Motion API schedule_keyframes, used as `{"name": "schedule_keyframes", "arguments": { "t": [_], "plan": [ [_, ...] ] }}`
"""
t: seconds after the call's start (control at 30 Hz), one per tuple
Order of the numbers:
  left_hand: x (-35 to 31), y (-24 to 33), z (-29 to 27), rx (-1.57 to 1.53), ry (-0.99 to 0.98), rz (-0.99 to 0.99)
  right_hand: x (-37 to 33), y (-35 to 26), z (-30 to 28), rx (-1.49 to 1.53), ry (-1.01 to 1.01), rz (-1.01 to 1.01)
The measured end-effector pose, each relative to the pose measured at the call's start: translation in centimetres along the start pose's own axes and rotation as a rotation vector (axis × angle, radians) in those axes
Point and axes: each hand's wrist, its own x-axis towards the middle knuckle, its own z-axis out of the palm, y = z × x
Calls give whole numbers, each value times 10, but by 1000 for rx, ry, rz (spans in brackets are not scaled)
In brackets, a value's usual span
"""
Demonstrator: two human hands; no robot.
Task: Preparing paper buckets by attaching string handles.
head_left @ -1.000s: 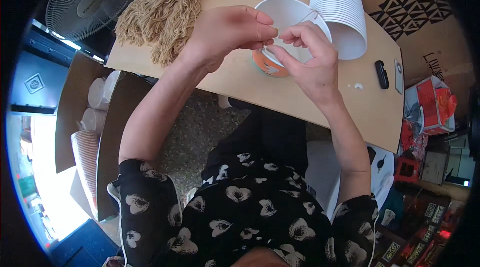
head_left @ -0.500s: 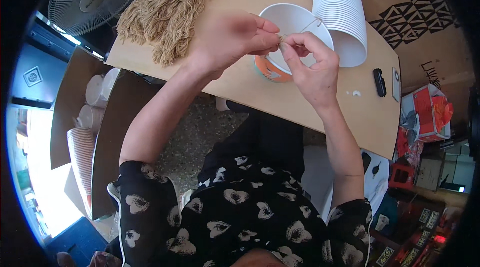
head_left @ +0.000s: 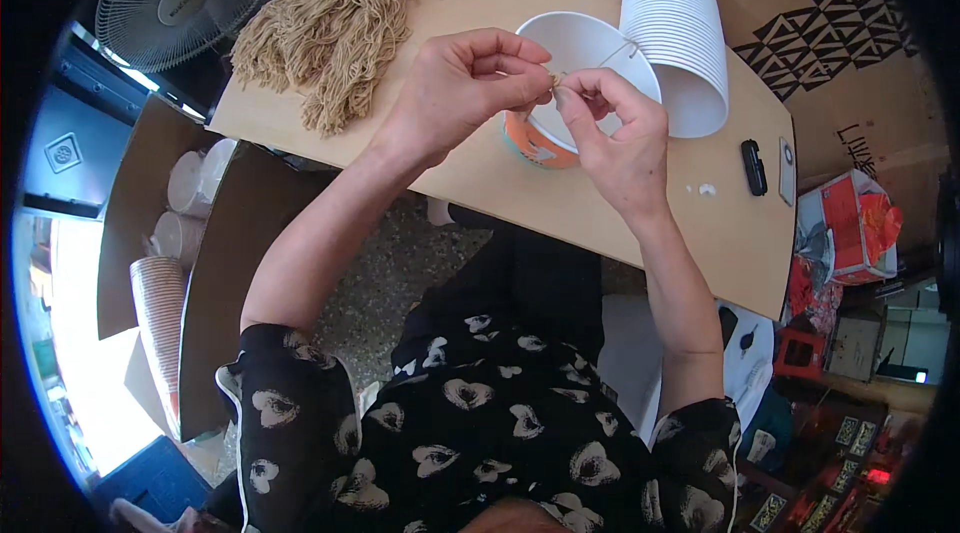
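An orange paper bucket (head_left: pixel 538 146) with a white inside stands on the table, tilted toward me in view. A thin tan cord (head_left: pixel 616 52) runs from the bucket's right rim toward my fingers. My left hand (head_left: pixel 465 88) and my right hand (head_left: pixel 618 128) meet over the bucket's near left side, both closed in a pinch. Between the fingertips shows a small tan bit of cord, mostly hidden by the fingers. At the table's far left lies a large heap of tan cords (head_left: pixel 335 23).
A stack of white paper buckets (head_left: pixel 676 28) lies beside the bucket. Right of it are a black box cutter (head_left: pixel 754 167) and small white scraps (head_left: pixel 707 190) on the table (head_left: pixel 640 208). A fan (head_left: pixel 183 1) and an open carton (head_left: pixel 215 303) are at left, a large carton (head_left: pixel 850 83) at right.
My left fingers have come out of a blur and curl closer around the cord. Both hands stay together over the bucket; the whole view has shifted slightly.
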Motion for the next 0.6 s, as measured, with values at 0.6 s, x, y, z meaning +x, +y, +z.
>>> {"name": "schedule_keyframes", "arguments": {
  "t": [0.6],
  "plan": [
    [0,-12,2,87,-6,171,16,6,-13,302,-153,314]
  ]
}}
